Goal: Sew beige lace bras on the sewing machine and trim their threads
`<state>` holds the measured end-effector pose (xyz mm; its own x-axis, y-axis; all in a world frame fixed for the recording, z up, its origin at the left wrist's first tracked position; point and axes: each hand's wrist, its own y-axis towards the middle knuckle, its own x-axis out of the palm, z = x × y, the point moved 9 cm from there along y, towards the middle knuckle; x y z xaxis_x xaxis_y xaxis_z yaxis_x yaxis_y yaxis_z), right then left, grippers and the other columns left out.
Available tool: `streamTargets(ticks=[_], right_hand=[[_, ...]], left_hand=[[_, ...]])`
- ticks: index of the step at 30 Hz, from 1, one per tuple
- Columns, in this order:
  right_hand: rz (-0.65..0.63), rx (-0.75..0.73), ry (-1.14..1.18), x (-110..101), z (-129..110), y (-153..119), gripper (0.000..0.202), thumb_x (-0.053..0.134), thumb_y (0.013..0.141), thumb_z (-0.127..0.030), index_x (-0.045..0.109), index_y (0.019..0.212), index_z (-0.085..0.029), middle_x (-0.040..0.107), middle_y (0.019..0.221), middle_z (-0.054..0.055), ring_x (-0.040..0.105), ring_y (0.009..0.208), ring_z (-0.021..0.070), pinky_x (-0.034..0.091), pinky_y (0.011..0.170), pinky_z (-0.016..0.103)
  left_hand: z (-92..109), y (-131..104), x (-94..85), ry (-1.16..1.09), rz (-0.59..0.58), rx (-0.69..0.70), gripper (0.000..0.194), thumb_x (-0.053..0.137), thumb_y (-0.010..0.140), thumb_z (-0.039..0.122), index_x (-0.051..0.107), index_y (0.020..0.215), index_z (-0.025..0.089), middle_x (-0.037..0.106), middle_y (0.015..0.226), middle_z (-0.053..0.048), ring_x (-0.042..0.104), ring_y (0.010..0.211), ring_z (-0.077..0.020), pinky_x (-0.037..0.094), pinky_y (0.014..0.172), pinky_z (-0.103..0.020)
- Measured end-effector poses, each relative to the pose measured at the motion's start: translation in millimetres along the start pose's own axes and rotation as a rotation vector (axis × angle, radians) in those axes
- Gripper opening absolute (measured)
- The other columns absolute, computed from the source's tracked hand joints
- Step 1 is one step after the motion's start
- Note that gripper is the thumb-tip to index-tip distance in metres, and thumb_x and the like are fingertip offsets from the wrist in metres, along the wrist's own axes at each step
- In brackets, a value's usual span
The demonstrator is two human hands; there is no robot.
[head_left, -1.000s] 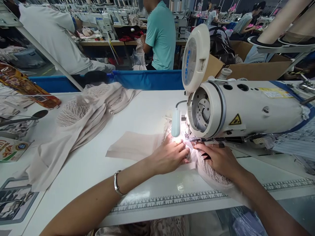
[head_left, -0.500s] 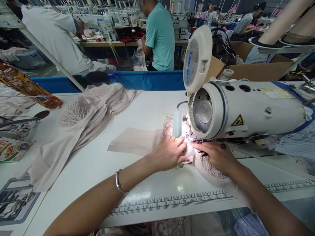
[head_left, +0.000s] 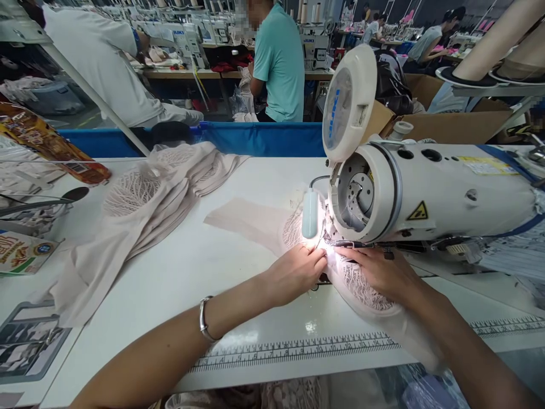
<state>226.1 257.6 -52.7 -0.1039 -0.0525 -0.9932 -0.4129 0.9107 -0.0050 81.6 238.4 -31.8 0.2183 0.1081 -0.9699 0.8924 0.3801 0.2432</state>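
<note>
My left hand (head_left: 296, 275) has its thumb and fingers pinched together at the edge of a pale pink lace piece (head_left: 361, 287), just in front of the lit needle area. On the other side, my right hand (head_left: 385, 275) lies over the same lace with its fingers stretched toward the needle; some fingertips are hidden under the sewing machine's head (head_left: 430, 190). The machine's round end cover (head_left: 349, 105) is swung up, baring the metal parts inside. A small pale blue lamp (head_left: 310, 213) hangs beside the needle. From the lace, a sheer strip (head_left: 247, 224) spreads out to the left.
A heap of pale pink lace garments (head_left: 170, 199) covers the table's left side. Farther left lie a bottle (head_left: 55, 147) of brown drink and a printed box (head_left: 25, 253). A ruler strip (head_left: 298, 352) runs along the front edge. Co-workers sit beyond the blue cloth trough (head_left: 264, 139).
My left hand has drawn its spread fingers into a pinch and shifted slightly toward me. The sheer strip has moved right and skewed. Inside the machine head, the round part has turned.
</note>
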Motion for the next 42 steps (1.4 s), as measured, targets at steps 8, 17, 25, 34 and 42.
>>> streamTargets(ticks=[8, 17, 25, 34, 42], right_hand=[[-0.081, 0.067, 0.056, 5.0, -1.8, 0.1, 0.058, 0.042, 0.087, -0.013, 0.062, 0.138, -0.034, 0.069, 0.13, 0.006, 0.072, 0.096, 0.0222, 0.059, 0.072, 0.031], [-0.042, 0.015, -0.084, -14.5, -19.7, 2.7, 0.057, 0.04, 0.087, -0.011, 0.064, 0.133, -0.034, 0.074, 0.119, 0.004, 0.072, 0.094, 0.0216, 0.048, 0.059, 0.027], [-0.037, 0.143, -0.072, -20.0, -11.3, 1.3, 0.033, 0.05, 0.084, -0.019, 0.069, 0.108, -0.029, 0.076, 0.109, 0.0, 0.072, 0.079, 0.0194, 0.044, 0.059, 0.027], [0.089, 0.335, 0.007, -11.4, 6.8, 11.2, 0.03, 0.062, 0.087, -0.046, 0.068, 0.107, -0.025, 0.076, 0.093, 0.007, 0.07, 0.082, 0.0266, 0.052, 0.068, 0.035], [0.246, 0.33, -0.025, -16.2, 2.7, 6.2, 0.022, 0.057, 0.089, -0.039, 0.073, 0.1, -0.029, 0.077, 0.09, 0.004, 0.069, 0.082, 0.0246, 0.051, 0.071, 0.035]], left_hand=[[-12.7, -1.9, -8.0, -0.004, 0.05, -0.063, 0.027, 0.039, 0.099, 0.005, 0.06, 0.114, 0.013, 0.068, 0.109, -0.01, 0.057, 0.08, -0.0182, 0.038, 0.066, -0.031], [-24.3, -0.4, -5.4, -0.019, 0.066, -0.078, 0.037, 0.038, 0.089, -0.007, 0.063, 0.108, 0.012, 0.07, 0.119, -0.009, 0.059, 0.084, -0.0183, 0.038, 0.063, -0.031], [-38.3, 1.0, 2.7, -0.029, 0.113, -0.111, 0.035, 0.037, 0.097, 0.004, 0.064, 0.116, 0.016, 0.072, 0.112, -0.01, 0.062, 0.091, -0.0204, 0.046, 0.072, -0.032], [-6.2, 6.7, -5.5, 0.049, 0.049, -0.165, 0.027, 0.044, 0.103, 0.024, 0.065, 0.097, 0.009, 0.069, 0.101, -0.016, 0.062, 0.082, -0.0219, 0.047, 0.072, -0.036], [25.4, 5.7, 3.9, 0.206, -0.007, -0.177, 0.051, 0.043, 0.102, 0.036, 0.06, 0.124, -0.008, 0.062, 0.129, -0.031, 0.059, 0.123, -0.038, 0.04, 0.108, -0.05]])
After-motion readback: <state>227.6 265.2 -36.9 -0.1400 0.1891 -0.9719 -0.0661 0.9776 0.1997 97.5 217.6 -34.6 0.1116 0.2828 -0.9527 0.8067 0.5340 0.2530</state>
